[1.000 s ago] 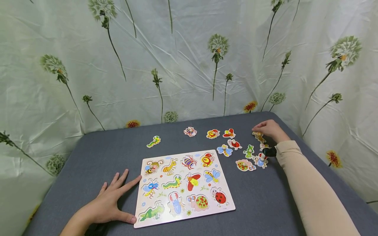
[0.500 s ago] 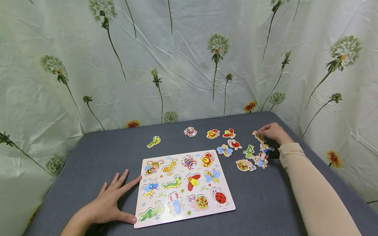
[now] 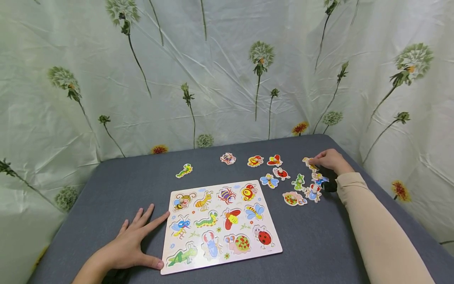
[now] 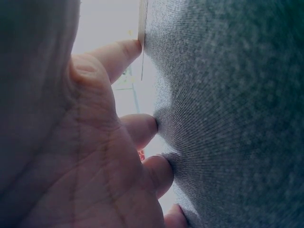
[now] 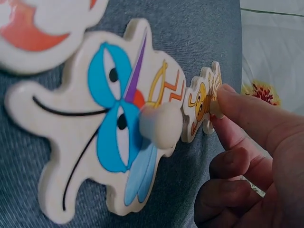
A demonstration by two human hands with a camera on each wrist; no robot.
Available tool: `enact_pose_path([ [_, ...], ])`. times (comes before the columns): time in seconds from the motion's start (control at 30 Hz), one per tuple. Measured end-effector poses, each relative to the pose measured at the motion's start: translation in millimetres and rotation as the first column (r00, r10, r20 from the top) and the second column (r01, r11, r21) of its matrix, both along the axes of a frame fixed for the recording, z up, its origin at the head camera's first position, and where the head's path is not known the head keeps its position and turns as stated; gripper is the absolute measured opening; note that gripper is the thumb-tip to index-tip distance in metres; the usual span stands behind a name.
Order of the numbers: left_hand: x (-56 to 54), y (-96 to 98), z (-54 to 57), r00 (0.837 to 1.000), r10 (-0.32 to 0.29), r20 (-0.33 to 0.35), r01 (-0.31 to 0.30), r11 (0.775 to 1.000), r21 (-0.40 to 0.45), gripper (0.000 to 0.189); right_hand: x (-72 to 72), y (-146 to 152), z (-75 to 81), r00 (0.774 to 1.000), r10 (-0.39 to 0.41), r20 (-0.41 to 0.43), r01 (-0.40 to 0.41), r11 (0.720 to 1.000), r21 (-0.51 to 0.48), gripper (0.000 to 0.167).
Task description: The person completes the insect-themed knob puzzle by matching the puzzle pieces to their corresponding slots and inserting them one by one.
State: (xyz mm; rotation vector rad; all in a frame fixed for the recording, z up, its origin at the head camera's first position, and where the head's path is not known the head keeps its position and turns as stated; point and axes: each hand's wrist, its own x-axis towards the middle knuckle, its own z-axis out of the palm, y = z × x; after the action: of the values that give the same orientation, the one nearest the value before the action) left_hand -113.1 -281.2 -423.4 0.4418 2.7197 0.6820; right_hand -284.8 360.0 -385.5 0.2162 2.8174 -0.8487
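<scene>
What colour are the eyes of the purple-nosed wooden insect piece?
Blue, with white and black centres; the right wrist view shows the insect piece best.

There is one board [image 3: 255,253] with twelve picture slots [image 3: 207,220], one bee piece [image 3: 185,202] at its ten o'clock, eleven loose pieces [image 3: 292,199] between eleven and three, one left hand [image 3: 131,244], one right hand [image 3: 331,159].

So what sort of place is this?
Probably an indoor tabletop activity corner, curtained off: a dandelion-print curtain hangs behind a grey cloth-covered table, where an insect peg-puzzle board lies.

A floral curtain [image 3: 223,79] backs the grey table [image 3: 142,181].
</scene>
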Motion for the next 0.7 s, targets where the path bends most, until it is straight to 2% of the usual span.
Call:
enact_pose_path([
  [0.7, -0.9, 2.0, 1.5, 1.000, 0.018, 0.023, -0.018, 1.000, -0.013, 0.129, -11.0, 0, -6.1, 1.000, -0.008, -0.017, 0.009, 0.999, 0.035, 0.036],
])
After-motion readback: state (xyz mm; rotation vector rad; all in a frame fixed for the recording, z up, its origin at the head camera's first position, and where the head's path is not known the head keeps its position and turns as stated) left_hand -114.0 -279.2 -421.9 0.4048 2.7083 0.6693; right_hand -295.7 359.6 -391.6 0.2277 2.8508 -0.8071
